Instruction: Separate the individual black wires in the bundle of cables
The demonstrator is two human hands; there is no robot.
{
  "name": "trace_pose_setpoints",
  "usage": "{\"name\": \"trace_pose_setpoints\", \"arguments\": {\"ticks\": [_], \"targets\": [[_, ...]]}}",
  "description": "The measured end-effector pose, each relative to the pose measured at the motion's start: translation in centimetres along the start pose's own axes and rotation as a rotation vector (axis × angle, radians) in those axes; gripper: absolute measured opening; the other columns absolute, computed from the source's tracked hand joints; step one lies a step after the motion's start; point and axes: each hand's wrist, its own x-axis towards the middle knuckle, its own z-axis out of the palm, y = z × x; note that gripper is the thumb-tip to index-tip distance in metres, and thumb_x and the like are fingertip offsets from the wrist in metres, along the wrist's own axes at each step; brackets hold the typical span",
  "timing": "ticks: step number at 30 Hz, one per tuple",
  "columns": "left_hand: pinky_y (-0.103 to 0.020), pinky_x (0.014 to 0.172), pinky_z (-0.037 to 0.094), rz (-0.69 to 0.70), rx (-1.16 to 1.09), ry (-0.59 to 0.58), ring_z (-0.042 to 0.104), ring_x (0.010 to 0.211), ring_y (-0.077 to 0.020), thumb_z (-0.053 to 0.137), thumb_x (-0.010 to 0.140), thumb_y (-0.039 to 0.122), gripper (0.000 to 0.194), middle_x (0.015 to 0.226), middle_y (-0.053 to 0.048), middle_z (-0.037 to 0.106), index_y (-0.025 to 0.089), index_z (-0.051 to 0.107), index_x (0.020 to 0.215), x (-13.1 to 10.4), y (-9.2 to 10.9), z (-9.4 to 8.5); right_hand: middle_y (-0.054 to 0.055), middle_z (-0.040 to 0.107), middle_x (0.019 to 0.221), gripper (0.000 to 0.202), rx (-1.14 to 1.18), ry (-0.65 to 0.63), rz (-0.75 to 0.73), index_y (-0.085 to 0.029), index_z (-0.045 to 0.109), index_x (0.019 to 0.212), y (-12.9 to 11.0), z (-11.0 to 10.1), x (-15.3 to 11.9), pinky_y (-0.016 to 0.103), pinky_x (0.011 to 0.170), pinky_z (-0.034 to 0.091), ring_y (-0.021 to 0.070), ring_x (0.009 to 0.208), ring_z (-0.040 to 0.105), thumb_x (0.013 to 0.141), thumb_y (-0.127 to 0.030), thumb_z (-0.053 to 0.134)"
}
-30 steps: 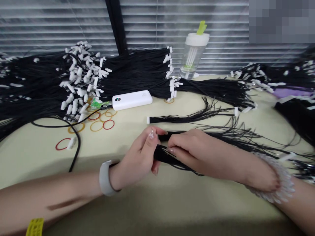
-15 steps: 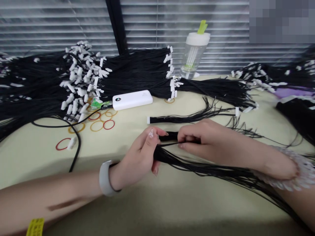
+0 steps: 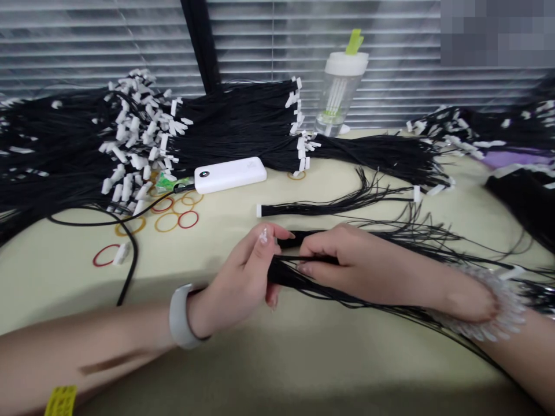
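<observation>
Keeping the left hand (image 3: 247, 277) clamped firmly round the black wire bundle (image 3: 290, 276) looks like the way to do this well, so the strands stay gathered while one is drawn off. Just to its right, the right hand (image 3: 347, 260) pinches a single strand (image 3: 321, 259) between narrow fingertips, above the bundle. Loose wire tails trail rightward across the tabletop (image 3: 243, 358).

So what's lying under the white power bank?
The white power bank rests on the pale table, its rear edge against the black wire bundles. A black cable plugs into its left end. Whatever lies directly beneath it is covered.
</observation>
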Motion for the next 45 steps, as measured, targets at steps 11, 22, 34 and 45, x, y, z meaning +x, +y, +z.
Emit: {"name": "trace_pose_setpoints", "arguments": {"ticks": [11, 22, 34, 45], "targets": [[-0.016, 0.034, 0.035, 0.0, 0.018, -0.013, 0.041, 0.033, -0.0033, 0.018, 0.086, 0.049, 0.042, 0.057, 0.006, 0.045, 0.017, 0.043, 0.098, -0.3, 0.4, -0.1, -0.002, 0.051, 0.061, 0.024, 0.005, -0.062, -0.025, -0.014, 0.052, 0.067, 0.0, -0.3, 0.0, 0.017, 0.048, 0.029, 0.0047, 0.052, 0.04, 0.082, -0.026, 0.039], [-0.015, 0.034, 0.031, -0.066, -0.038, 0.005, 0.039, 0.031, -0.0039, 0.023, 0.085, 0.051, 0.042, 0.048, 0.008, 0.042, 0.016, 0.044, 0.096, -0.3, 0.9, 0.1, -0.001, 0.054, 0.064, 0.012, -0.26, 0.098, 0.009, -0.016, 0.052, 0.069, 0.7, -1.4, -0.6, 0.021, 0.055, 0.026, 0.0072, 0.056, 0.04, 0.075, -0.017, 0.042], [-0.021, 0.057, 0.046, -0.103, -0.451, -0.126, 0.052, 0.053, -0.0046, 0.066, 0.068, 0.026, 0.036, 0.074, 0.003, 0.051, 0.017, 0.051, 0.099, 0.3, 3.0, -1.2, -0.005, 0.039, 0.056, 0.024, 0.034, 0.234, 0.186, -0.016, 0.046, 0.072, 3.5, -8.3, -5.3, 0.019, 0.047, 0.026, 0.0052, 0.049, 0.032, 0.08, -0.038, 0.043], [-0.033, 0.08, 0.045, 0.562, 0.504, -0.226, 0.055, 0.087, -0.0184, 0.057, 0.073, 0.022, 0.026, 0.091, -0.007, 0.061, 0.025, 0.066, 0.097, -0.8, 6.0, -2.2, -0.005, 0.037, 0.058, 0.031, 0.424, 0.115, 0.173, -0.015, 0.045, 0.075, 2.1, -3.9, -6.7, 0.016, 0.043, 0.027, 0.0034, 0.049, 0.032, 0.082, -0.045, 0.043]]}}
